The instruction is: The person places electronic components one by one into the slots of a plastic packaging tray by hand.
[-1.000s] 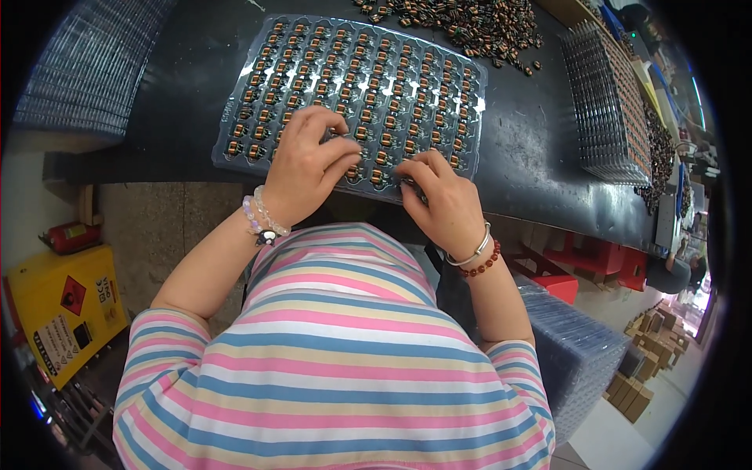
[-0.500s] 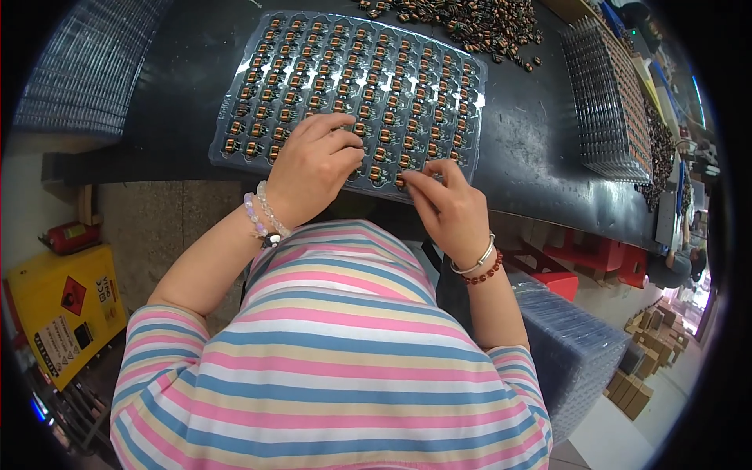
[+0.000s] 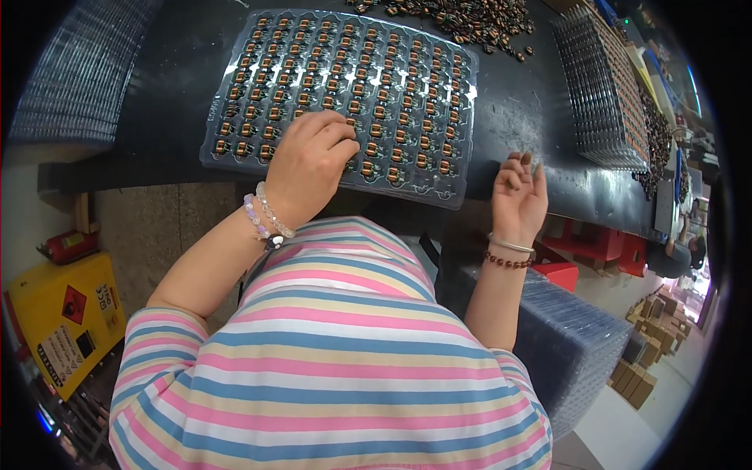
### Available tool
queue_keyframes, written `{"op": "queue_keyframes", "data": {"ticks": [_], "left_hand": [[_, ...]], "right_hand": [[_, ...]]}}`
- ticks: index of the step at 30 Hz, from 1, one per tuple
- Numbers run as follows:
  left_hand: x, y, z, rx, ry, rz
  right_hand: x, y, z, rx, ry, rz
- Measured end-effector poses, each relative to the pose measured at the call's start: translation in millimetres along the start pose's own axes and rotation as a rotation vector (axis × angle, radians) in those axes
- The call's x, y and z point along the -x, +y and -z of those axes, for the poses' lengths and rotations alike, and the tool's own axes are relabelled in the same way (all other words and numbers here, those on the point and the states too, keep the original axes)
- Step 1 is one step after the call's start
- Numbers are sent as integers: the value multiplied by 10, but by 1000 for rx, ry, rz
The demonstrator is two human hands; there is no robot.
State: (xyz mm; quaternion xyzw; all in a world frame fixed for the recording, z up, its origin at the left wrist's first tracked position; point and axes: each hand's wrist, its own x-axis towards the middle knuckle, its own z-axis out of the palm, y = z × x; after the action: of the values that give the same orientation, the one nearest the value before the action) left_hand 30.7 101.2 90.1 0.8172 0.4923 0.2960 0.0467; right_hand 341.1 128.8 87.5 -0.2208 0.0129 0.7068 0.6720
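A clear plastic tray [image 3: 448, 200] lies on the dark bench. Rows of small copper-wound coils [image 3: 445, 168] sit in most of its pockets, and the pockets at its near right corner hold none. Over the tray's near middle is my left hand [image 3: 312, 157], back upward and fingers curled. It covers some coils, and whatever its fingers hold is hidden. Off the tray's right side, at the bench's front edge, my right hand [image 3: 520, 200] is raised with the palm showing. Its fingers are loosely bent and apart, with nothing visible in them.
Loose coils [image 3: 486, 23] are heaped at the bench's far side. Stacked filled trays [image 3: 599, 94] stand right; more stacked trays [image 3: 78, 74] stand left. Below the bench are a red stool [image 3: 583, 241], a plastic-wrapped stack [image 3: 576, 337] and a yellow cabinet [image 3: 66, 313].
My right hand has left a coil at the tray's near edge, moved right and turned palm up, its fingers parting. My left hand stays nearly in place. The tray appears slightly further left.
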Motion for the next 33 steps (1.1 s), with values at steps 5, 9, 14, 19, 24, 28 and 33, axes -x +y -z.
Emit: {"op": "queue_keyframes", "data": {"ticks": [5, 9, 14, 19, 24, 28, 33], "left_hand": [[13, 43, -3, -7, -5, -38], [9, 118, -5, -33, -15, 87], [-21, 104, 30, -40, -31, 135], [-8, 44, -6, -23, 18, -55], [-13, 97, 21, -34, -19, 12], [-34, 117, 3, -20, -1, 114], [-34, 89, -1, -32, 3, 68]], "right_hand": [[-1, 32, -48, -57, 85, 74], [18, 88, -38, -84, 16, -12], [74, 293, -225, 209, -66, 37], [188, 388, -187, 560, -107, 60], [311, 392, -101, 706, -121, 16], [354, 295, 0, 819, -197, 21], [440, 395, -92, 1360, -188, 310]]}}
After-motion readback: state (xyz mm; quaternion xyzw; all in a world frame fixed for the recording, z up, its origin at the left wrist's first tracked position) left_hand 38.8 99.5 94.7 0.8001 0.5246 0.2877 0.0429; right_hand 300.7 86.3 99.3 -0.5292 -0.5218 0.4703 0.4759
